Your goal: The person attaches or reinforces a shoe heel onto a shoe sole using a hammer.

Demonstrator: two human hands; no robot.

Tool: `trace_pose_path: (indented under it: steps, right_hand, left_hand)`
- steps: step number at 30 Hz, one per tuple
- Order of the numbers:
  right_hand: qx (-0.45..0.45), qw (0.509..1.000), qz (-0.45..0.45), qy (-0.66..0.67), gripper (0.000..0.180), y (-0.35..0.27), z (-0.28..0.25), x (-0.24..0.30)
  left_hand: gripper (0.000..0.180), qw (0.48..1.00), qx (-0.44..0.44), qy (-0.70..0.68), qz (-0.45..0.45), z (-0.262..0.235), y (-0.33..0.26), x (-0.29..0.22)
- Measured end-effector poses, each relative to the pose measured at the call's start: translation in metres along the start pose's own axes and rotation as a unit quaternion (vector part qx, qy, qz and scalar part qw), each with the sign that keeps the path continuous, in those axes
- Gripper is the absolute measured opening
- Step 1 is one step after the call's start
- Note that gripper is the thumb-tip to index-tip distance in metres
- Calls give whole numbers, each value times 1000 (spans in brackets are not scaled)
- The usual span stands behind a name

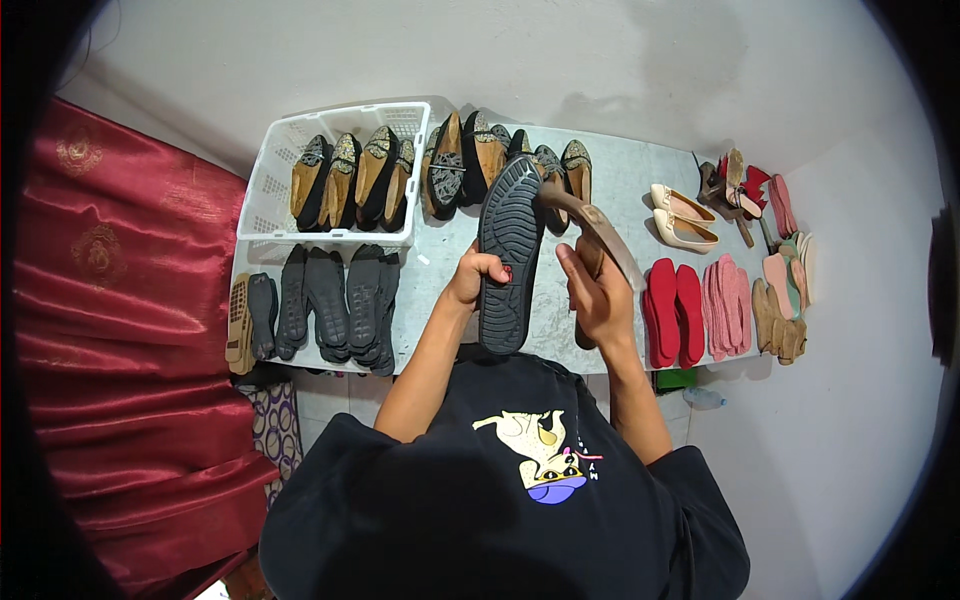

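Note:
My left hand (470, 280) grips a shoe with its black ridged sole (507, 270) turned up toward me, toe pointing away. The thumb presses on the sole beside a small red mark. My right hand (602, 300) is closed round a hammer with a curved, worn metal head (605, 238). One end of that head is at the sole's right edge near the toe; whether it touches, I cannot tell. The handle is mostly hidden by my hand. Patterned loafers (443, 172) stand in a row just beyond the held shoe.
Left on the table (430, 318) are a white basket (325, 237) of loafers and several black soles (327, 300). To the right lie cream flats (685, 232), red insoles (661, 315), pink insoles (727, 310) and tan pieces (775, 318). A red curtain (130, 350) hangs at left.

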State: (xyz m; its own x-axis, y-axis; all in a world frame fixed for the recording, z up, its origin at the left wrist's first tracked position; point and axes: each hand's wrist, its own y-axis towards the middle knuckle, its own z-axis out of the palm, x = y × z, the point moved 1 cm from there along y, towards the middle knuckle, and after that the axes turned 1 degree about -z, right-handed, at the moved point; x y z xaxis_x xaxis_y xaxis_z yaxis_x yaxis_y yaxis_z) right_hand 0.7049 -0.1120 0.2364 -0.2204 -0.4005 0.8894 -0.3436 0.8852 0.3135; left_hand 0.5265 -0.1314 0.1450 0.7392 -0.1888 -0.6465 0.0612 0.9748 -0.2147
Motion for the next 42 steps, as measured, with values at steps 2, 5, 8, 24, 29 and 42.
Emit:
trace_pose_path:
  steps: [2,5,8,24,29,42]
  right_hand:
    - [19,999,25,7,27,-2,-2,4]
    - [-6,999,30,33,27,-5,1,-1]
    - [27,997,69,20,28,-6,1,8]
    - [20,996,81,39,27,-38,15,6]
    - [68,996,48,14,15,-41,14,26]
    - [110,993,6,-34,13,-38,14,30]
  left_hand:
    - [60,1000,5,5,-3,-9,1,4]
    - [59,1000,9,9,-1,-8,3,2]
    - [58,1000,1,12,2,-7,-2,4]
    - [55,999,-15,44,25,-21,1,1]
    - [56,999,-25,28,28,-24,-1,-2]
    - [57,997,-26,34,62,-30,5,-9]
